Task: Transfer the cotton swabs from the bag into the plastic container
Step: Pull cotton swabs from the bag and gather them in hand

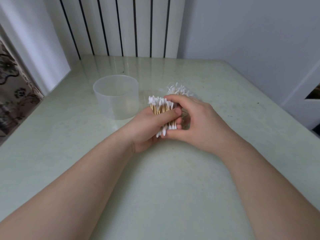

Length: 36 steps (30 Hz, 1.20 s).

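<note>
Pale green table (155, 187) bore everything. Translucent plastic container (116, 101) stood mouth-up, seemingly empty, just left of left fingertips; near, likely so load needed only short carry. Left hand (147, 130) gripped bundle of cotton swabs (161, 110): thumb across wooden stems, fingers curled beneath. Right hand (197, 122) clasped same bundle, fingertips over far cotton tips, thumb at near tips, apparently squaring ends before drop. Clear bag (180, 91) lay just beyond right fingers, more swabs inside.
</note>
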{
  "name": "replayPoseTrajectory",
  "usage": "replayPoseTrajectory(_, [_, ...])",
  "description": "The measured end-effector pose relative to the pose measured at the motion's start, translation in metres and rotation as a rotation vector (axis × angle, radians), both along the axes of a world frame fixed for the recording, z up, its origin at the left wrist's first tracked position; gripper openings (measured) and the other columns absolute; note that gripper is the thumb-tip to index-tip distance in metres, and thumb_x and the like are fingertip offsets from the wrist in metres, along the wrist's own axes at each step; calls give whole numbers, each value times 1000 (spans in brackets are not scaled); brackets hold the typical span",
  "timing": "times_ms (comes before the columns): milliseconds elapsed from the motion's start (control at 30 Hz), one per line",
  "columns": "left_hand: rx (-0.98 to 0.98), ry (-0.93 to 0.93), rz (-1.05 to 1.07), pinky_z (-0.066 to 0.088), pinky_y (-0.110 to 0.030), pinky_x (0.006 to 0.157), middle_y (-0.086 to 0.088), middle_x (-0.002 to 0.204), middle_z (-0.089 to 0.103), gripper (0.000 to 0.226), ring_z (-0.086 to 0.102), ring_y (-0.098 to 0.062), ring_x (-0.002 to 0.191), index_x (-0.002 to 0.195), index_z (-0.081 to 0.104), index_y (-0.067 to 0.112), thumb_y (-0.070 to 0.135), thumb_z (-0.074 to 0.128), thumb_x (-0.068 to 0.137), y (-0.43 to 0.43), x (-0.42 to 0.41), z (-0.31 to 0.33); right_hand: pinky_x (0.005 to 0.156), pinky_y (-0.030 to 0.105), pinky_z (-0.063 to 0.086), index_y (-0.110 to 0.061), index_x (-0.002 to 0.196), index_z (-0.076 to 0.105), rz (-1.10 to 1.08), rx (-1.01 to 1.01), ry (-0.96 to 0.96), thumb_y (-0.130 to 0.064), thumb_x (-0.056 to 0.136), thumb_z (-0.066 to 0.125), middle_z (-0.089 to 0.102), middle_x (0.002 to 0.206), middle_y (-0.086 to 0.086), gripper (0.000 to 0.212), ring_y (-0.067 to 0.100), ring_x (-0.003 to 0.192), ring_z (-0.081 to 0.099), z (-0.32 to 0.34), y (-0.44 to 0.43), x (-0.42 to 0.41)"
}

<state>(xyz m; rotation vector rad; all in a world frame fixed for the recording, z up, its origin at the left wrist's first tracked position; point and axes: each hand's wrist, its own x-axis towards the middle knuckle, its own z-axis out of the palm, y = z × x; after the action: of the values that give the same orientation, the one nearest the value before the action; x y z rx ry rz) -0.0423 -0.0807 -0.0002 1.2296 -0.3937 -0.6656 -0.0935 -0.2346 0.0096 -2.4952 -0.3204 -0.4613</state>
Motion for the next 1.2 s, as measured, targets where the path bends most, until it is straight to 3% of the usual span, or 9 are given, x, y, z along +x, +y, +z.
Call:
replayPoseTrajectory(200, [50,-40,179,51,-24,53,-1,67,59,18,59,-13,58,84,61,13,17,59,102,0,4,1,75,12,48,-41,142,45,-2,77,104,-40,64,91,58,119,-19,91,1,85,63,3,-3,-4])
replayPoseTrajectory(300, [124,-101,355,51,-26,54,1,63,57,23,57,-11,53,77,60,18,25,64,99,1,11,0,71,15,47,-31,124,58,-100,-7,90,-32,72,85,62,108,-14,58,3,83,63,1,-9,0])
replayPoseTrajectory(400, [109,-106,427,51,-26,54,1,64,57,23,57,-13,54,76,59,20,26,68,96,2,13,-3,81,28,51,-24,107,69,-187,-123,33,-27,78,79,62,91,-15,31,7,80,63,-3,-12,5])
replayPoseTrajectory(567, [97,-77,432,51,-26,53,0,62,58,22,57,-15,54,77,60,18,23,69,96,1,15,-5,96,24,41,-26,129,65,-208,-195,-18,-36,81,76,68,119,-6,50,17,110,60,-9,-6,8])
replayPoseTrajectory(633, [104,-75,423,51,-26,53,-1,62,58,21,58,-15,53,77,61,17,23,69,96,0,14,-6,98,26,42,-28,127,64,-215,-247,-8,-44,79,73,68,123,-6,52,20,114,59,-13,-4,11])
replayPoseTrajectory(767, [120,-107,388,53,-26,54,-1,61,59,18,58,-13,52,80,62,15,21,68,96,0,13,-6,85,26,42,-24,109,69,-220,-350,42,-38,78,73,69,107,-1,34,22,102,62,-15,-1,16])
replayPoseTrajectory(933, [173,-227,327,50,-40,64,-7,63,61,24,58,-24,62,75,64,11,20,67,97,0,13,-9,83,31,48,-30,113,69,-217,-346,89,-19,82,66,65,102,-3,34,21,100,61,-13,-1,16])
replayPoseTrajectory(1067, [216,-314,266,51,-50,67,-15,67,67,29,61,-30,67,76,69,2,21,66,97,-1,11,-11,68,26,39,-34,98,68,-219,-320,87,-26,85,66,53,83,-13,16,18,89,62,-11,-1,14])
replayPoseTrajectory(1200, [253,-355,340,53,-48,63,-25,78,72,30,61,-32,61,85,73,-3,24,67,97,-1,10,-13,67,33,51,-38,109,69,-284,-308,36,-36,85,63,69,82,-2,25,25,78,64,-6,-5,10])
